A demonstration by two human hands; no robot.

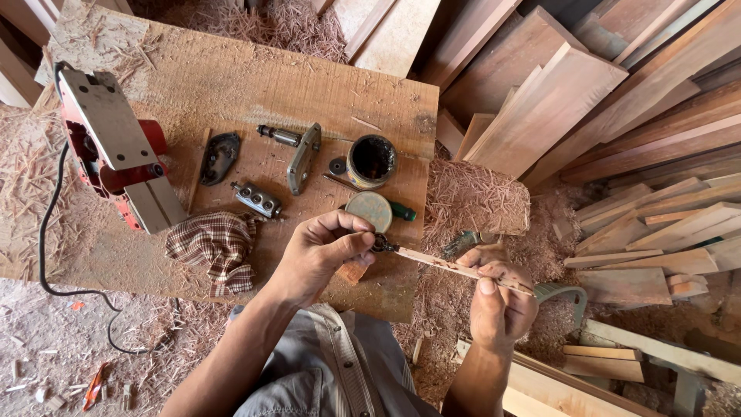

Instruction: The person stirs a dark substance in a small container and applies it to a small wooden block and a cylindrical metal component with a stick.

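Observation:
My right hand (pixel 500 297) grips a thin wooden stick (pixel 451 266) near its lower end. The stick slants up and left toward my left hand (pixel 320 255). That hand pinches a small dark greasy part (pixel 379 243) right at the stick's tip. Both hands hover over the near edge of a wooden board (pixel 224 85) that serves as a bench. Just beyond my left hand lie a round tin lid (pixel 369 208) and an open tin of dark grease (pixel 372 161).
A red electric planer (pixel 112 150) lies upside down at the left, its black cord (pixel 46 232) trailing to the floor. A checked rag (pixel 216 247), a black cover plate (pixel 219 157), metal planer parts (pixel 302 158) and a green-handled tool (pixel 401 211) lie on the board. Planks (pixel 587 100) are stacked right; shavings cover the floor.

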